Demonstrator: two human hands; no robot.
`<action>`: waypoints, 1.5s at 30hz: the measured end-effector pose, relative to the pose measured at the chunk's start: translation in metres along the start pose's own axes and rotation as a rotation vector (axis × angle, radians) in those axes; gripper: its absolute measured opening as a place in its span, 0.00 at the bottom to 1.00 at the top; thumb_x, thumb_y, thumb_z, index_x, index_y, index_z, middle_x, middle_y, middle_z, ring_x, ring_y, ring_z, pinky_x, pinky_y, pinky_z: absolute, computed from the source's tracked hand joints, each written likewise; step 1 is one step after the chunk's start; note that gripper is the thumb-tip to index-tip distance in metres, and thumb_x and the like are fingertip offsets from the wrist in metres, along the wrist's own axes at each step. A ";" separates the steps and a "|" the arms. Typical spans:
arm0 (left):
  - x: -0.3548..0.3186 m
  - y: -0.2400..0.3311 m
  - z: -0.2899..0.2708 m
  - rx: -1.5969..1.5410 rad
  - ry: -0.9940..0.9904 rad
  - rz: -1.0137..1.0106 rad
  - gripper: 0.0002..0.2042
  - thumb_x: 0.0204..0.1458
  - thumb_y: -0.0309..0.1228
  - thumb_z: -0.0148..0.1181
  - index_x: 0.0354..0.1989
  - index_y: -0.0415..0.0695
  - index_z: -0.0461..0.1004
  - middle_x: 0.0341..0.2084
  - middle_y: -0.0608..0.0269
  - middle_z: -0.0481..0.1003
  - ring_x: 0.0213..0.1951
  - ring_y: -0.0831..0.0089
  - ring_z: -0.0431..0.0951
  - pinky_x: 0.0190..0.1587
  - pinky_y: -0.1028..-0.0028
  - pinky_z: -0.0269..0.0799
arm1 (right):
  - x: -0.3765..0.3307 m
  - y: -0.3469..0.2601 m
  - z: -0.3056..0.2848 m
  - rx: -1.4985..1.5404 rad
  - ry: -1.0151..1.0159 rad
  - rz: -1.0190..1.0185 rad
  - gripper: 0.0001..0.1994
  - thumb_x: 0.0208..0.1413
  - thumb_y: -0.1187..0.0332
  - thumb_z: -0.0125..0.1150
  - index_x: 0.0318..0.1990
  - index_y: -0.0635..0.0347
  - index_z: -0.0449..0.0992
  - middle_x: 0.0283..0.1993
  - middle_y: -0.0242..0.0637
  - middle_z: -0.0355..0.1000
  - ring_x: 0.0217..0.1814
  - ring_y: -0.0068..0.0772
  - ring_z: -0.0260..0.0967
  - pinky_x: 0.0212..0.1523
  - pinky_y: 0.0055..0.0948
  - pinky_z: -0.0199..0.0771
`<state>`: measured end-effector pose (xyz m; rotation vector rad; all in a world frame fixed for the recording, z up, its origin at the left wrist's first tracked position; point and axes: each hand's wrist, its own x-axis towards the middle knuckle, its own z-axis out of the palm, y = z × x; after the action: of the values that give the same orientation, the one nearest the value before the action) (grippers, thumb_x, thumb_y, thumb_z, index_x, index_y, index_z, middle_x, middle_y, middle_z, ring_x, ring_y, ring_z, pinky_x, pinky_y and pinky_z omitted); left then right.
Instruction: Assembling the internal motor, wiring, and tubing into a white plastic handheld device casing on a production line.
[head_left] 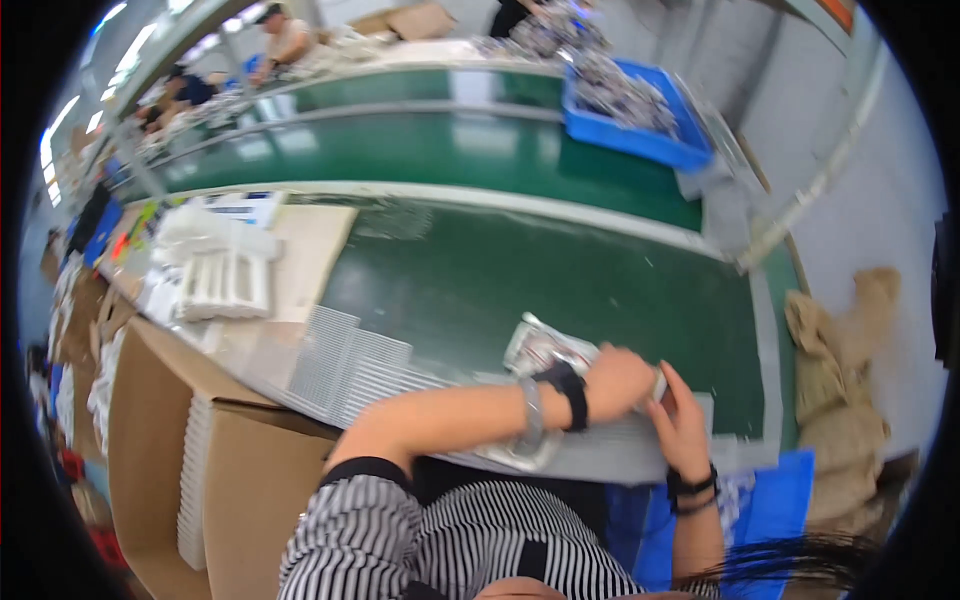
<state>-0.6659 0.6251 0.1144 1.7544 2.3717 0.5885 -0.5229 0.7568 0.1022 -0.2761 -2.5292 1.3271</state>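
Striped sleeve near; hands hide blurred clear packet.

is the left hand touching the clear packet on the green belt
Touching. The head view shows the left hand lying on the clear packet, covering its near end, with no gap; the right hand sits beside it.

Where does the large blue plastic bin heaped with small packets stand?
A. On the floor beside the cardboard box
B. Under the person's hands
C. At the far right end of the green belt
C: the large blue plastic bin sits at the far right of the green belt, well beyond both hands.
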 end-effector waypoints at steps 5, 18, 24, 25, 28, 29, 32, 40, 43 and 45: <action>-0.001 -0.018 -0.008 0.083 0.000 -0.040 0.04 0.46 0.25 0.59 0.29 0.41 0.78 0.30 0.51 0.81 0.37 0.54 0.82 0.41 0.56 0.76 | 0.035 0.013 -0.006 0.398 -0.222 0.106 0.30 0.63 0.73 0.61 0.70 0.70 0.58 0.56 0.47 0.73 0.56 0.32 0.74 0.54 0.30 0.75; -0.005 -0.016 0.004 -0.029 0.080 0.077 0.02 0.46 0.24 0.59 0.25 0.40 0.74 0.23 0.54 0.78 0.32 0.53 0.79 0.39 0.56 0.72 | 0.010 -0.013 -0.011 0.024 -0.103 0.053 0.29 0.61 0.69 0.63 0.67 0.71 0.62 0.62 0.53 0.68 0.54 0.40 0.76 0.54 0.34 0.77; -0.005 -0.017 0.007 -0.015 0.108 0.100 0.02 0.47 0.24 0.59 0.25 0.41 0.74 0.23 0.55 0.77 0.32 0.54 0.79 0.39 0.57 0.72 | 0.011 -0.006 -0.007 0.034 -0.127 0.103 0.29 0.61 0.67 0.64 0.66 0.69 0.64 0.63 0.53 0.67 0.51 0.39 0.76 0.53 0.33 0.76; -0.004 -0.017 0.007 -0.003 0.105 0.092 0.02 0.47 0.24 0.59 0.26 0.41 0.74 0.24 0.56 0.77 0.32 0.54 0.79 0.39 0.57 0.72 | 0.012 -0.006 -0.007 0.070 -0.122 0.115 0.29 0.61 0.67 0.64 0.67 0.69 0.63 0.63 0.53 0.67 0.51 0.37 0.76 0.52 0.33 0.77; -0.006 -0.018 0.007 -0.025 0.126 0.089 0.01 0.47 0.24 0.59 0.26 0.41 0.75 0.24 0.56 0.77 0.32 0.54 0.78 0.39 0.57 0.72 | 0.013 -0.004 -0.004 0.111 -0.099 0.116 0.30 0.61 0.67 0.65 0.68 0.67 0.63 0.63 0.51 0.68 0.51 0.36 0.76 0.50 0.32 0.78; -0.004 -0.019 0.007 -0.029 0.123 0.092 0.01 0.47 0.24 0.59 0.26 0.41 0.75 0.24 0.56 0.77 0.32 0.54 0.78 0.39 0.57 0.72 | 0.013 -0.003 -0.003 0.117 -0.083 0.099 0.30 0.61 0.67 0.65 0.68 0.67 0.63 0.62 0.51 0.68 0.51 0.36 0.76 0.50 0.32 0.78; -0.003 -0.018 0.008 -0.007 0.112 0.083 0.01 0.47 0.24 0.60 0.26 0.41 0.75 0.25 0.55 0.76 0.32 0.53 0.78 0.38 0.57 0.73 | 0.006 0.006 0.001 0.144 -0.055 0.077 0.30 0.61 0.66 0.65 0.68 0.67 0.63 0.62 0.51 0.68 0.52 0.37 0.75 0.49 0.33 0.79; 0.004 -0.020 0.007 0.000 0.056 0.013 0.07 0.52 0.28 0.58 0.27 0.38 0.77 0.25 0.48 0.77 0.31 0.48 0.79 0.36 0.54 0.74 | 0.028 -0.002 -0.016 -0.234 -0.167 -0.129 0.29 0.60 0.65 0.63 0.65 0.73 0.64 0.55 0.54 0.72 0.52 0.52 0.73 0.55 0.41 0.72; 0.003 -0.018 0.002 -0.062 0.060 -0.049 0.09 0.55 0.30 0.57 0.28 0.38 0.77 0.24 0.46 0.78 0.30 0.46 0.79 0.36 0.53 0.74 | 0.038 -0.009 -0.023 -0.241 -0.224 -0.097 0.28 0.60 0.66 0.62 0.63 0.75 0.64 0.54 0.56 0.72 0.54 0.55 0.72 0.57 0.44 0.71; 0.003 -0.016 0.001 -0.094 0.085 -0.088 0.10 0.56 0.31 0.56 0.29 0.38 0.78 0.22 0.45 0.77 0.29 0.47 0.79 0.35 0.53 0.74 | 0.044 -0.010 -0.027 -0.254 -0.258 -0.166 0.27 0.60 0.67 0.63 0.62 0.75 0.65 0.52 0.58 0.73 0.54 0.57 0.72 0.56 0.44 0.72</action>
<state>-0.6807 0.6240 0.1075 1.6087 2.4195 0.7629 -0.5561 0.7853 0.1318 0.0616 -2.8654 1.0370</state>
